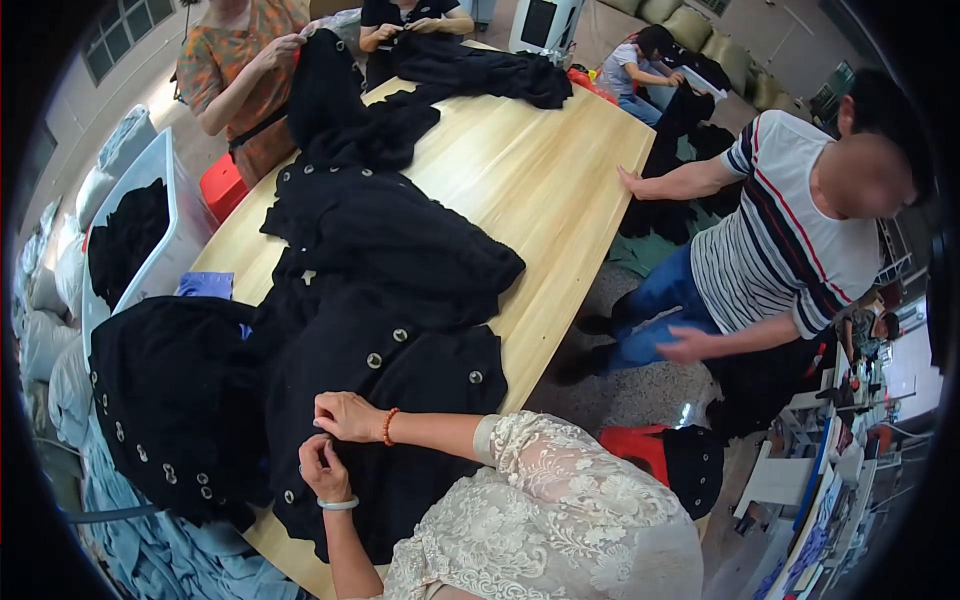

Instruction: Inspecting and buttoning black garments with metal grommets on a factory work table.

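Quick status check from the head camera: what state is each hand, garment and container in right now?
Left hand: fingers pinched on the black buttoned garment.
Right hand: closed on the same cloth, just above the left.
Black buttoned garment: spread flat on the table, crumpled in places.
Long wooden table: partly covered by dark clothing.
White plastic bin: open, holding black cloth.
Red plastic stool: upright beside the table.

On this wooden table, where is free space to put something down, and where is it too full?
The table is bare on its right half, between the black garments and the edge where a person in a striped shirt rests a hand. The left half is crowded with dark cloth, also where the left hand and right hand pinch the black garment.
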The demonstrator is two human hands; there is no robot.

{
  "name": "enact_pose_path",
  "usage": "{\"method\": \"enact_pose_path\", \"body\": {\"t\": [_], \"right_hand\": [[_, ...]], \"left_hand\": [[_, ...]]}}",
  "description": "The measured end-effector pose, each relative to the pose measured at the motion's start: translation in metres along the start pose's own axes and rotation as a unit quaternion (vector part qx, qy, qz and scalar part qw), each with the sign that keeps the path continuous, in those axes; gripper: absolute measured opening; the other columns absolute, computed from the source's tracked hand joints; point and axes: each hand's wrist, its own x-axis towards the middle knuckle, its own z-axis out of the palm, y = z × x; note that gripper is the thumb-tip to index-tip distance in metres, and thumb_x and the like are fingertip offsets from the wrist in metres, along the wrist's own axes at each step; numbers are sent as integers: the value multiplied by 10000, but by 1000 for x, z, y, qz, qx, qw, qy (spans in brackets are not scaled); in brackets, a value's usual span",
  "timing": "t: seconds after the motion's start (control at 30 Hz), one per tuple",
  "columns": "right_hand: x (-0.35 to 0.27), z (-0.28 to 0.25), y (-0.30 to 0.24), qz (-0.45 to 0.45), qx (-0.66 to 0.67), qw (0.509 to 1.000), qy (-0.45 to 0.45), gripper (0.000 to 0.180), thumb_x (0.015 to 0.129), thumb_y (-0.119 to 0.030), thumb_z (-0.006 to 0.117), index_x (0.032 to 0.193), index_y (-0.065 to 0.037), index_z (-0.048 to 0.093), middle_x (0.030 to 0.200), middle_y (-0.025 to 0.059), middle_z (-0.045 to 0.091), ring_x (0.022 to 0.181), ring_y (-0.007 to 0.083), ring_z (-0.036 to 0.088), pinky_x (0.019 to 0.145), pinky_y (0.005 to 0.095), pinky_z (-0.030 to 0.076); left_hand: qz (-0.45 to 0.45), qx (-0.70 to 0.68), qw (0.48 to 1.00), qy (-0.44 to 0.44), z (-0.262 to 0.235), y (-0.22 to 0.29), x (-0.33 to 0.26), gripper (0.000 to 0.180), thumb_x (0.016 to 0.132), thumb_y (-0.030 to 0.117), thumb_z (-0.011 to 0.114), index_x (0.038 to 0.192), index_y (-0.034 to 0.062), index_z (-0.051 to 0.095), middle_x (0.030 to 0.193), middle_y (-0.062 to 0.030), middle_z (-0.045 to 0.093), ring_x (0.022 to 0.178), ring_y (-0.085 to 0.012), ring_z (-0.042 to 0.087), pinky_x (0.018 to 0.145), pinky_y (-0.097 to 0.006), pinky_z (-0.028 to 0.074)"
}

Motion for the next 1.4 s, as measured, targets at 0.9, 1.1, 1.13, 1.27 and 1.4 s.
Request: {"method": "enact_pose_path", "body": {"t": [0.9,1.1,1.13,1.27,1.4], "right_hand": [[-16,7,-12,-83,-219,962,-140,166,754,-224,755,833,-110,662,987,76,528,916,249,592,769,390,503],[-19,11,-9,-67,-225,963,-133,118,752,-218,754,780,-126,686,953,72,544,914,252,593,773,389,496],[-19,11,-9,-68,-229,962,-131,104,750,-210,748,783,-128,691,951,72,546,917,255,592,774,390,493],[-17,9,-9,-72,-261,956,-116,164,782,-240,653,662,-135,689,863,105,576,803,277,619,698,405,512],[-17,4,-1,-108,-291,943,-123,83,758,-216,694,788,-140,706,900,85,595,812,256,640,692,364,541]], "left_hand": [[-362,-420,832,-19,-15,-49,-8,122,917,123,679,901,31,600,803,-47,654,586,-72,506,547,-188,399],[-373,-423,824,-47,-15,-55,-7,106,911,93,672,903,20,596,789,-60,652,575,-86,514,538,-202,413],[-377,-418,824,-64,-15,-55,-6,102,908,86,671,900,17,595,787,-65,652,569,-89,516,532,-205,415],[-405,-344,839,-118,-15,-55,2,115,882,109,691,847,34,611,735,-47,639,526,-78,495,471,-211,392],[-448,-322,813,-187,-21,-43,-7,90,906,123,656,863,56,615,744,-41,639,526,-50,456,462,-193,345]]}}
